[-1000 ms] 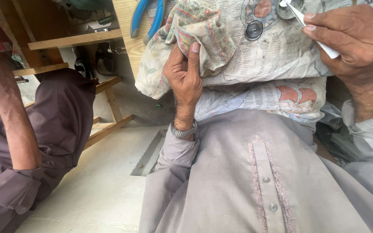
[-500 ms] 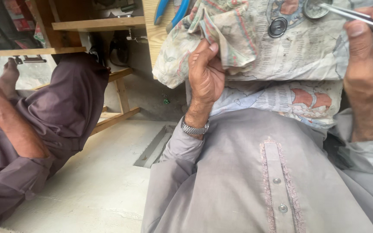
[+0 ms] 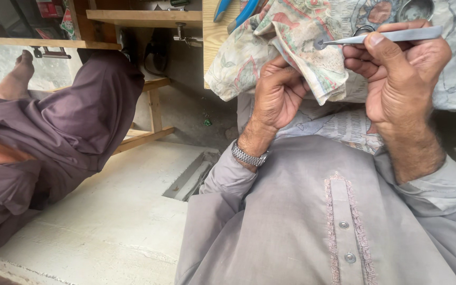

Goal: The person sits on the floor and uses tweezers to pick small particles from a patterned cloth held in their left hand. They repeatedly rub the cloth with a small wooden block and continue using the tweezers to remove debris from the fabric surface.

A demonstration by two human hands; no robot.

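Observation:
My left hand [image 3: 275,97] grips a fold of patterned cloth [image 3: 296,37] that hangs over the edge of a wooden bench; a metal wristwatch [image 3: 248,156] sits on that wrist. My right hand [image 3: 399,71] pinches grey metal tweezers [image 3: 383,36], held level with their tip at the cloth just above my left fingers. A small round metal part [image 3: 365,29] lies right behind the tweezers, partly hidden by my fingers. My grey buttoned shirt [image 3: 339,221] fills the lower frame.
Another person in purple-grey clothes [image 3: 64,121] sits at the left, a bare foot [image 3: 19,71] raised. Blue-handled pliers [image 3: 238,9] lie on the bench top. Wooden shelves [image 3: 138,16] stand behind, and pale concrete floor [image 3: 106,211] with a metal strip [image 3: 191,177] lies below.
The view has shifted right and down. My right hand has come down and left with the tweezers, bringing their tip to the cloth. My left hand still grips the cloth.

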